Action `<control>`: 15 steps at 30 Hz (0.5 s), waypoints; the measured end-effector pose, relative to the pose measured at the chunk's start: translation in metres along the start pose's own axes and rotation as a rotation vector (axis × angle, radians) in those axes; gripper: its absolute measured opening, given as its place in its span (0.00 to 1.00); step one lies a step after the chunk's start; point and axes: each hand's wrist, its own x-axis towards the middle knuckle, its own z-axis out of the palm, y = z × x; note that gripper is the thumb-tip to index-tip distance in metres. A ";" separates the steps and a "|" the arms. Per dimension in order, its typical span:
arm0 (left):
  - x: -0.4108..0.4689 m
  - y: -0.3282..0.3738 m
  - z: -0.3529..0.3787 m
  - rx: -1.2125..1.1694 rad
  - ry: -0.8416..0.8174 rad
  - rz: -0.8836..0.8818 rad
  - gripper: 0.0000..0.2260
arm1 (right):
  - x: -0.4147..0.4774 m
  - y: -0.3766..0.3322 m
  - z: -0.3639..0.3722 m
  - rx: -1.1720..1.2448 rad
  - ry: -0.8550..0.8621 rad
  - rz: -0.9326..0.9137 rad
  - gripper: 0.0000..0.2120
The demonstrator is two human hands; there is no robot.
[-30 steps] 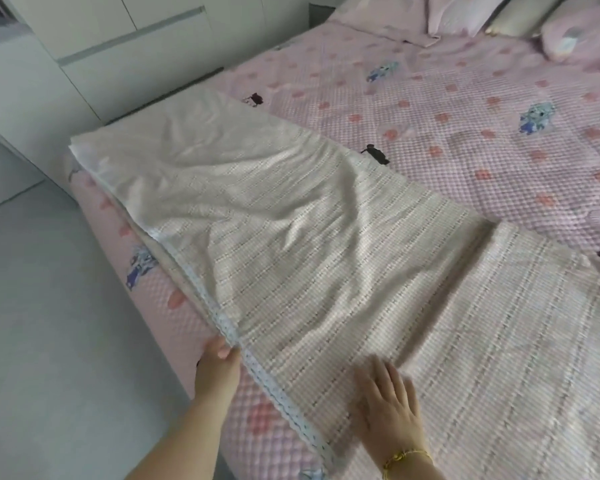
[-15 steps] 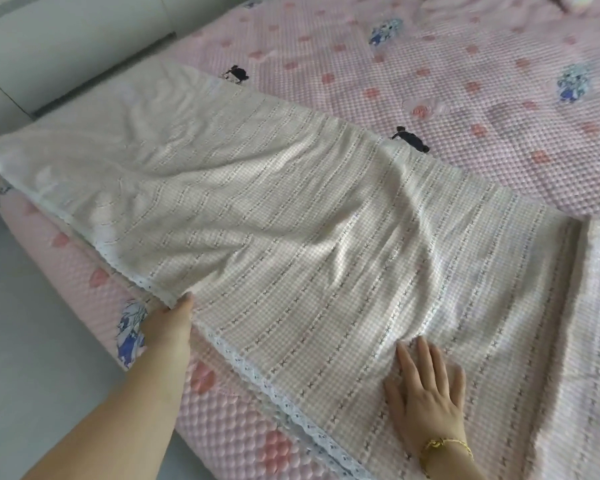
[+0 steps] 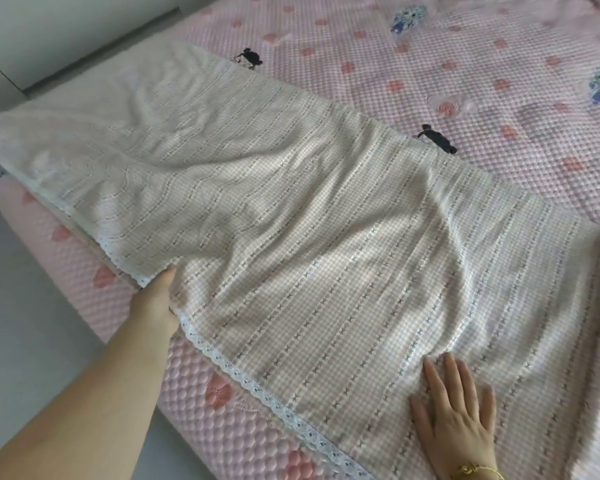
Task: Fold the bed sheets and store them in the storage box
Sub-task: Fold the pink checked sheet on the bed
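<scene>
While your right hand (image 3: 454, 420) presses flat, fingers spread, on the sheet (image 3: 291, 220) lying along the near side of the bed (image 3: 465, 64), draw the lace hem (image 3: 243, 375) taut with your left hand (image 3: 155, 303), whose fingers are hidden, so its grip cannot be told.

Bare forearms, bare left hand (image 3: 155, 303) and right hand (image 3: 456, 424) — thin gold chain bracelet (image 3: 478, 471) at the right wrist

The left hand (image 3: 155, 303) is sliding farther along the lace-trimmed edge (image 3: 246, 379) of the gingham bed sheet (image 3: 291, 220), away from the right hand (image 3: 456, 424) (which is creeping only slightly rightward over the cloth). The left arm is stretching out, the gap between the hands is widening, and the folds between them are shifting.
</scene>
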 end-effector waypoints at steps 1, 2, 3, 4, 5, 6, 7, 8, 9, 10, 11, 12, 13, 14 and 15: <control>0.003 0.004 -0.001 -0.005 0.031 0.024 0.20 | 0.000 -0.001 -0.003 0.016 -0.019 -0.002 0.25; 0.003 0.005 -0.004 0.015 0.097 0.063 0.18 | -0.002 -0.001 -0.004 0.017 -0.041 -0.008 0.24; 0.002 0.005 -0.008 0.043 0.176 0.106 0.18 | -0.003 -0.001 -0.005 0.006 -0.054 -0.019 0.24; 0.002 0.002 -0.012 0.078 0.240 0.147 0.18 | -0.004 -0.001 -0.005 -0.008 -0.057 -0.030 0.25; 0.002 -0.002 -0.016 0.118 0.289 0.164 0.20 | -0.005 -0.002 -0.006 -0.018 -0.054 -0.028 0.27; 0.002 -0.005 -0.016 0.149 0.325 0.159 0.23 | -0.004 -0.002 -0.007 -0.022 -0.029 -0.012 0.28; 0.001 -0.007 -0.015 0.208 0.362 0.166 0.27 | -0.005 -0.003 -0.010 -0.010 -0.015 -0.001 0.27; -0.002 -0.009 -0.011 0.309 0.394 0.223 0.29 | -0.004 -0.005 -0.013 0.006 0.006 0.008 0.26; -0.010 -0.010 -0.006 0.440 0.414 0.329 0.30 | -0.001 -0.009 -0.017 0.022 0.019 0.014 0.26; -0.015 -0.013 0.003 0.548 0.409 0.470 0.31 | 0.007 -0.015 -0.021 0.023 0.044 0.003 0.26; -0.023 -0.015 0.014 0.652 0.371 0.623 0.30 | 0.015 -0.026 -0.024 0.011 0.085 -0.034 0.26; -0.028 -0.020 0.027 0.767 0.297 0.768 0.28 | 0.026 -0.037 -0.024 -0.008 0.124 -0.100 0.25; -0.031 -0.026 0.042 0.884 0.196 0.875 0.26 | 0.038 -0.052 -0.022 -0.036 0.145 -0.192 0.25; -0.031 -0.031 0.060 0.974 0.103 0.922 0.25 | 0.055 -0.065 -0.018 -0.066 0.136 -0.293 0.25; -0.028 -0.036 0.072 1.039 0.042 0.913 0.24 | 0.070 -0.080 -0.018 -0.099 0.102 -0.392 0.24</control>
